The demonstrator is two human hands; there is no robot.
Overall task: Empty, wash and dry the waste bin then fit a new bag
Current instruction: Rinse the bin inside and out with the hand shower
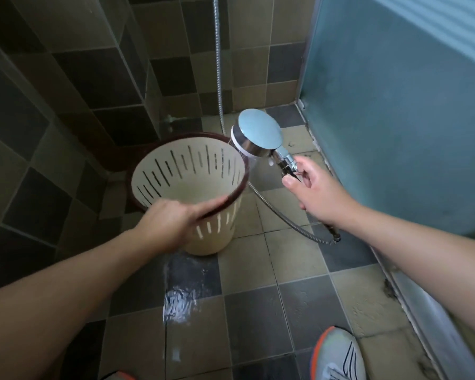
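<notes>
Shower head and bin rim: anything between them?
Head view: no object lies between. The shower head, held by the right hand, nearly meets the far rim of the waste bin, which the left hand grips.

So the count was pretty short: one cream slotted waste bin (188,185) with a dark brown rim, one chrome shower head (258,135), and one metal hose (283,215) trailing from it across the floor. Two bare hands were in view, the left hand (166,224) and the right hand (317,192), plus two shoes at the bottom edge, one grey and orange shoe (337,355) in plain sight and only a sliver of the other shoe (118,375). There was also one frosted blue door panel (395,105) and one wet patch (178,303) on the tiles.
</notes>
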